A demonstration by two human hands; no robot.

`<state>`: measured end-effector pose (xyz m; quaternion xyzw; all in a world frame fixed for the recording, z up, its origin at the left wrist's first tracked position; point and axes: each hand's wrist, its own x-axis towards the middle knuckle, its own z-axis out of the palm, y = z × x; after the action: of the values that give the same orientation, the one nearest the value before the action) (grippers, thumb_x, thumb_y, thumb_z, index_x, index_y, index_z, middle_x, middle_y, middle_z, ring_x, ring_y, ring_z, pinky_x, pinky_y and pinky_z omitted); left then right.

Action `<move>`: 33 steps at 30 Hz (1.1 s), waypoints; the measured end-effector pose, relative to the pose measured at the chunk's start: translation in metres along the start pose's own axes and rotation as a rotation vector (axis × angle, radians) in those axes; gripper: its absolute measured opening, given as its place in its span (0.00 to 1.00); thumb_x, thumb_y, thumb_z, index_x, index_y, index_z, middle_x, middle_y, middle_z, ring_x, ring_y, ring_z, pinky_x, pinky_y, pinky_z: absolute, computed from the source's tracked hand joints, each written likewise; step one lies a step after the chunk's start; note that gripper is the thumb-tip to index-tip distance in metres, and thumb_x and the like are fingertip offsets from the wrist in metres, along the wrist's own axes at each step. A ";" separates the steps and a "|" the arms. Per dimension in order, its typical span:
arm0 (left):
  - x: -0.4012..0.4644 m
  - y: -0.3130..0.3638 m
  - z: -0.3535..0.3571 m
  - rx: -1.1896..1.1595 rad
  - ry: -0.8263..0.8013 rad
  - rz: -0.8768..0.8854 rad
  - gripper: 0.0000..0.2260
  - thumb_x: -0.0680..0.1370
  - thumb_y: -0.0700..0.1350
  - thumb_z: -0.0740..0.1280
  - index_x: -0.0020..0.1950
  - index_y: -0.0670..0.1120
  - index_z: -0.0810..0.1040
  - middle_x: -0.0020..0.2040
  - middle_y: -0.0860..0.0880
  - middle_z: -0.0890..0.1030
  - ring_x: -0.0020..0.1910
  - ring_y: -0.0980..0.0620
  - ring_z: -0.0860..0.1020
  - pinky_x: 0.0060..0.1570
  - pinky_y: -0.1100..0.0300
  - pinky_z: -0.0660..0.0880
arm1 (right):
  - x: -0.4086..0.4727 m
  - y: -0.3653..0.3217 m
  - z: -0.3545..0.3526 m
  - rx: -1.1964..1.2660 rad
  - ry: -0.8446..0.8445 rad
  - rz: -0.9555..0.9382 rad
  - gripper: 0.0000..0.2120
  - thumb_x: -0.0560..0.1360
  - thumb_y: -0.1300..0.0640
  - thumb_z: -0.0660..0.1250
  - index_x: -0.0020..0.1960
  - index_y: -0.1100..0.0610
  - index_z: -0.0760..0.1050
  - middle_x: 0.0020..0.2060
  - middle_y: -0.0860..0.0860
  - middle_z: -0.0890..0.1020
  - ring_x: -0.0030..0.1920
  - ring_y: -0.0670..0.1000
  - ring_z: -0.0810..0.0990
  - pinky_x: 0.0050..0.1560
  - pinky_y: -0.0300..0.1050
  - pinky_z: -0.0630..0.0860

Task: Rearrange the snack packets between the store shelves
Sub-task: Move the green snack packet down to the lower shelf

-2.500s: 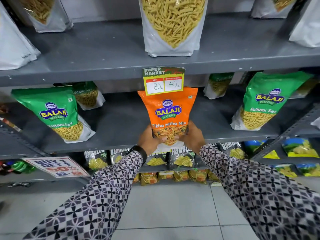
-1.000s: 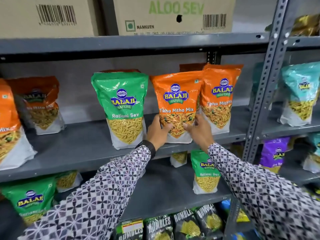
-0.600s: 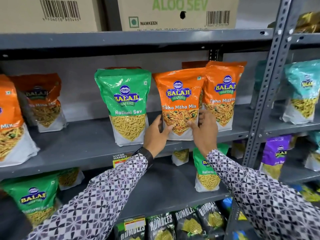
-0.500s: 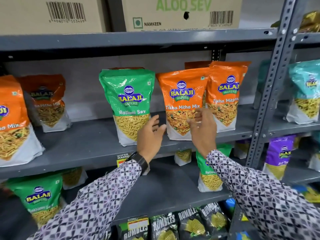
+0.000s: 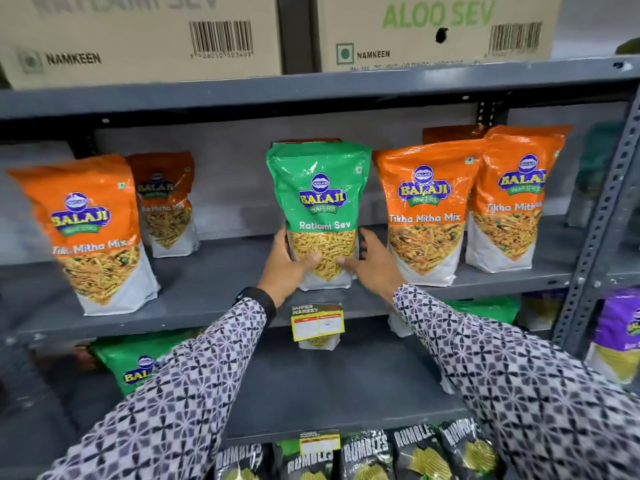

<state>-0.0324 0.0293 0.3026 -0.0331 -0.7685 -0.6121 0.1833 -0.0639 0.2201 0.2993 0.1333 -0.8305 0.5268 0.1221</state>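
Observation:
A green Ratlami Sev packet (image 5: 320, 202) stands upright on the grey middle shelf (image 5: 214, 299). My left hand (image 5: 287, 265) grips its lower left side and my right hand (image 5: 372, 263) grips its lower right side. Just to its right stands the orange Tikha Mitha Mix packet (image 5: 424, 216), with a second orange packet (image 5: 512, 199) beside it. Two more orange packets (image 5: 93, 233) (image 5: 164, 199) stand at the left of the same shelf.
Cardboard boxes (image 5: 433, 29) sit on the top shelf. A price tag (image 5: 317, 322) hangs from the shelf edge. Below are green packets (image 5: 135, 365), black Rumbles packets (image 5: 367, 455) and a purple packet (image 5: 620, 334). A perforated upright post (image 5: 599, 230) stands at the right.
Both hands carried the orange packet up to this shelf, set it down and let go. They then shifted left and closed on the green Ratlami Sev packet.

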 end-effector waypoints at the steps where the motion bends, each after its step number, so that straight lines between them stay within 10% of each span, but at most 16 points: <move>1: 0.001 0.000 -0.001 -0.003 -0.007 -0.007 0.38 0.75 0.40 0.78 0.80 0.49 0.63 0.71 0.47 0.79 0.69 0.47 0.79 0.72 0.41 0.75 | 0.001 -0.001 0.002 0.014 -0.002 -0.002 0.36 0.74 0.52 0.78 0.77 0.52 0.67 0.68 0.53 0.81 0.67 0.56 0.80 0.70 0.61 0.75; 10: -0.030 0.012 -0.018 0.013 0.036 0.094 0.34 0.73 0.40 0.80 0.75 0.51 0.69 0.62 0.53 0.81 0.64 0.51 0.81 0.68 0.45 0.79 | -0.025 -0.006 0.001 0.090 0.003 -0.075 0.31 0.73 0.54 0.79 0.72 0.53 0.71 0.61 0.50 0.85 0.61 0.52 0.84 0.63 0.59 0.82; 19: -0.136 0.005 -0.035 0.018 0.053 0.128 0.33 0.71 0.47 0.82 0.72 0.55 0.73 0.63 0.56 0.83 0.58 0.62 0.82 0.55 0.66 0.80 | -0.132 -0.010 -0.012 0.134 -0.027 -0.158 0.27 0.71 0.57 0.79 0.68 0.48 0.74 0.54 0.40 0.86 0.52 0.38 0.85 0.51 0.36 0.82; 24: -0.187 -0.064 -0.034 0.017 -0.018 -0.019 0.30 0.72 0.46 0.82 0.69 0.62 0.74 0.65 0.51 0.83 0.62 0.52 0.84 0.59 0.51 0.84 | -0.178 0.047 0.019 0.022 -0.108 -0.031 0.29 0.67 0.52 0.82 0.63 0.40 0.72 0.54 0.42 0.87 0.54 0.44 0.87 0.56 0.50 0.84; 33: -0.200 -0.193 -0.020 0.115 -0.068 -0.347 0.32 0.68 0.47 0.82 0.63 0.70 0.72 0.68 0.50 0.80 0.67 0.49 0.80 0.67 0.41 0.79 | -0.194 0.133 0.093 -0.183 -0.274 0.243 0.26 0.68 0.56 0.82 0.56 0.57 0.69 0.49 0.53 0.84 0.49 0.57 0.84 0.49 0.55 0.82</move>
<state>0.1054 -0.0034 0.0623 0.0900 -0.8021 -0.5882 0.0503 0.0652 0.2079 0.0817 0.0909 -0.8937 0.4371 -0.0446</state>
